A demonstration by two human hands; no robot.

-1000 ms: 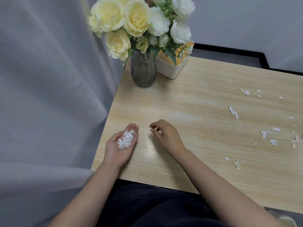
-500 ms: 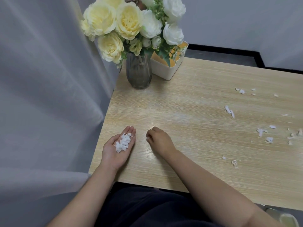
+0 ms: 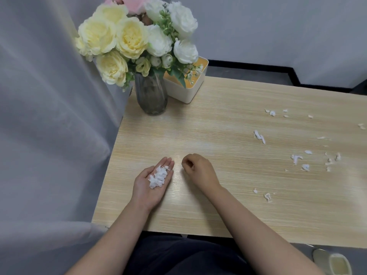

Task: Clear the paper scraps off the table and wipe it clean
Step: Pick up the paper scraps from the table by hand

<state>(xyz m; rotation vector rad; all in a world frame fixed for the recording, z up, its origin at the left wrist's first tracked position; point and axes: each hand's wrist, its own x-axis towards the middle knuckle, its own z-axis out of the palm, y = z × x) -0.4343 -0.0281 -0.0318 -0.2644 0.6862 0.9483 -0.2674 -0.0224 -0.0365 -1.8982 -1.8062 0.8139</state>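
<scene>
White paper scraps [image 3: 158, 176] sit heaped in my left hand [image 3: 152, 183], which lies palm up and flat on the worktop [image 3: 218, 126]. My right hand [image 3: 198, 169] rests just beside it, fingers curled under; I cannot tell whether they pinch anything. More loose scraps [image 3: 297, 158] lie scattered well off to the right. A glass vase [image 3: 151, 96] of flowers stands at the far left corner, beside a white box [image 3: 187, 90].
</scene>
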